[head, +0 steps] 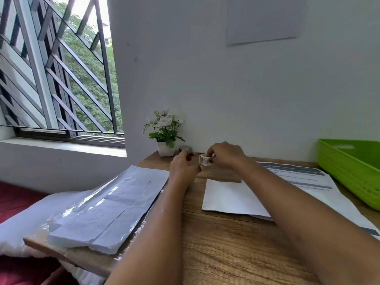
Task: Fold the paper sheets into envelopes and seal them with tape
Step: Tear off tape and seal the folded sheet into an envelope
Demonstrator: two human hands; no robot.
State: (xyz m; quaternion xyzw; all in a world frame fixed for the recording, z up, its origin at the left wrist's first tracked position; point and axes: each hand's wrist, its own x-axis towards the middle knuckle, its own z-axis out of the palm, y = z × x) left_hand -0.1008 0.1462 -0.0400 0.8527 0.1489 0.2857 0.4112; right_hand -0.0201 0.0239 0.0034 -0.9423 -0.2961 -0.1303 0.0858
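Potted white flowers (164,130) by wall, green basket (347,167) far right, barred window (57,68)

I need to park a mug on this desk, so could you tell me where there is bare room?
The near wood between the two forearms, below the white folded sheet, is bare. The back strip is crowded: plant pot, spare tape roll, and both hands working the clear tape roll. The green basket fills the right edge.
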